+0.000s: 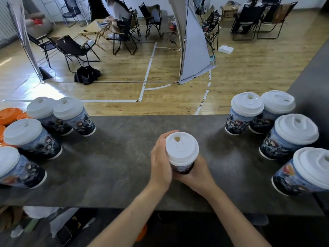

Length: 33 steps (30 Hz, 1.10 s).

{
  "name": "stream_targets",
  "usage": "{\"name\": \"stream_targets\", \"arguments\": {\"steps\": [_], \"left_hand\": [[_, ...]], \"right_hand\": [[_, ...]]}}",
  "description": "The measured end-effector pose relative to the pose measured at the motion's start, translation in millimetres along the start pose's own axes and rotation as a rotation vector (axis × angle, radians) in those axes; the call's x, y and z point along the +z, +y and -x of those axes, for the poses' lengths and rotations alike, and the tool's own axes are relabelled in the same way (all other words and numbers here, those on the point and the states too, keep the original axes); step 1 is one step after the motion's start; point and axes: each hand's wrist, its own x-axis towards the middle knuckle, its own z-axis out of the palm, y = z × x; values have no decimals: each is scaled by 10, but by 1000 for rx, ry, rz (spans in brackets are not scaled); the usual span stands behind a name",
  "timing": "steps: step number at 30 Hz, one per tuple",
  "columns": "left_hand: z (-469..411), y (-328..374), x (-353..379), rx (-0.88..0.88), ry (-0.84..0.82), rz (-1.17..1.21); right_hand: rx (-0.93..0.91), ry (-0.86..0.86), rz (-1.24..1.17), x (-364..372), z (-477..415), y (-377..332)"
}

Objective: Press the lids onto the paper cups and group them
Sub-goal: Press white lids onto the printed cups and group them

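A printed paper cup [183, 168] with a white lid [182, 149] stands in the middle of the dark counter [115, 157]. My left hand [161, 163] curls round the lid's left side, fingertips at its far rim. My right hand [196, 173] grips the cup's body from below and right. Most of the cup wall is hidden by the lid and my hands. Several lidded cups [33, 138] stand grouped at the left. Several more lidded cups [288, 136] stand at the right.
Orange lids [9, 115] lie at the far left behind the left group. The counter's far edge drops to a wooden floor with folding chairs and seated people. A phone [64, 235] and clutter lie below the near edge.
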Motion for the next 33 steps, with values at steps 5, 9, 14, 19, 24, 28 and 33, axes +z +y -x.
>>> {"name": "stream_targets", "arguments": {"steps": [5, 9, 14, 19, 24, 28, 33], "left_hand": [[55, 46, 139, -24, 59, 48], [-176, 229, -17, -253, -223, 79], [-80, 150, 29, -182, -127, 143], [9, 77, 113, -91, 2, 105], [-243, 190, -57, -279, -317, 30], [-190, 130, -31, -230, -249, 102], [-59, 31, 75, -64, -94, 97]], "right_hand": [[-6, -14, -19, -24, -18, -9], [6, -34, -19, -35, 10, -22], [5, -26, -45, 0, 25, -42], [3, -32, -47, -7, -7, -27], [21, -34, -26, -30, 15, -25], [37, -30, 11, -13, 12, -1], [36, -40, 48, -15, -23, 69]]}}
